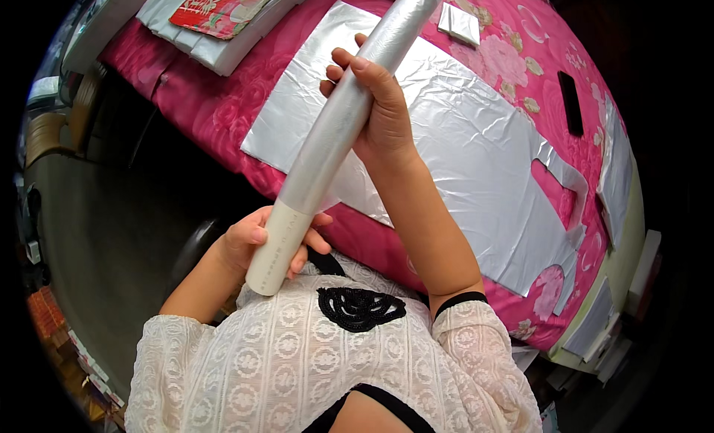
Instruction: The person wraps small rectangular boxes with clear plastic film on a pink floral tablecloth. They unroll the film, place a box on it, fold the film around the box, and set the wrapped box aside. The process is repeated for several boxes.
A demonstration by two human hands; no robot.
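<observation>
A long white tube (pixel 277 247) slants across my front, and silver-grey plastic film (pixel 335 132) is wound round most of its length. My left hand (pixel 249 236) is closed round the bare lower end, close to my body, with its fingertips showing on the far side. Higher up, my right hand (pixel 381 106) wraps the film-covered part, thumb on top and fingertips curling past the left side. Under the tube a large silver plastic bag (pixel 454 143) lies flat and creased, its cut-out handle loops at the right. The tube's upper end runs out of the picture.
A pink floral cloth (pixel 498 61) covers the table. Folded silver bags (pixel 234 50) are stacked at the far left, a red printed packet (pixel 212 13) on top. A small folded silver packet (pixel 459 24) and a black phone-like object (pixel 570 103) lie toward the far right.
</observation>
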